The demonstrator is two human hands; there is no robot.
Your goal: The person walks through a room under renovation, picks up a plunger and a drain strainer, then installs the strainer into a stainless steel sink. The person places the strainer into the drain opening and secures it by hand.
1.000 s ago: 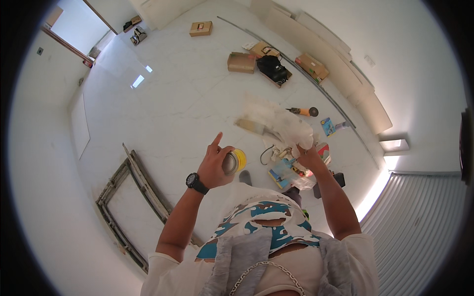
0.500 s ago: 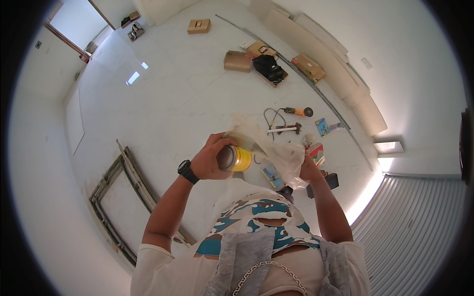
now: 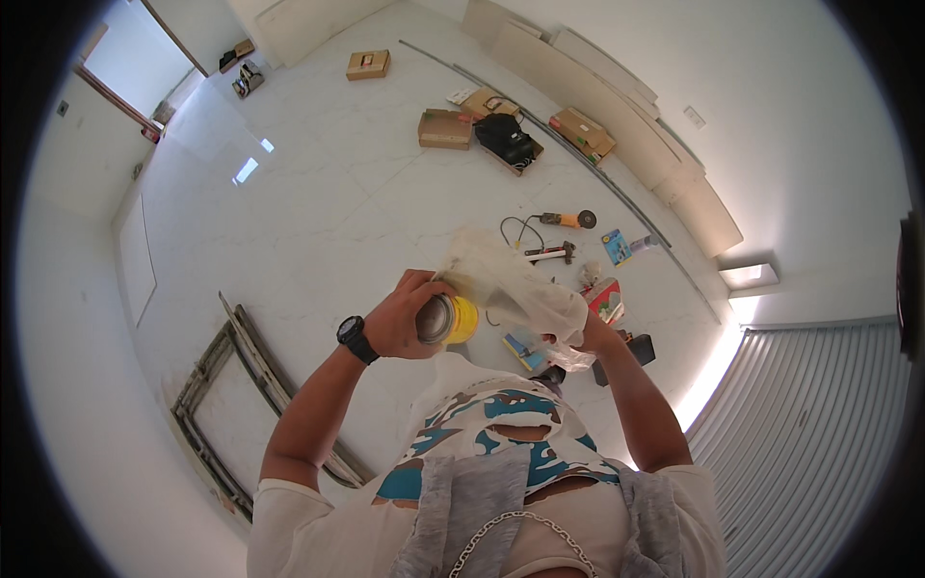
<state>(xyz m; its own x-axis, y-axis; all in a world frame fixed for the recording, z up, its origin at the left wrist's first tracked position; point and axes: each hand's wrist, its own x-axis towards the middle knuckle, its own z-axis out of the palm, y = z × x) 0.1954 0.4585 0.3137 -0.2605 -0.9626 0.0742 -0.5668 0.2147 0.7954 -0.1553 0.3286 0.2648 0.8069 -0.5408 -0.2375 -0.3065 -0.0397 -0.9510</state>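
Both of my hands are up in front of my chest: my left hand [image 3: 397, 316] has its fingers clamped around a yellow can [image 3: 448, 320], held on its side with the metal end toward me, seemingly so it meets the mouth of the clear plastic bag [image 3: 511, 289]. My right hand [image 3: 581, 334] grips the bag's bunched edge, fingers closed on it, wrist bent inward. Farther off, an orange angle grinder [image 3: 568, 220] and cardboard boxes [image 3: 445, 127] lie on the white floor [image 3: 308, 193].
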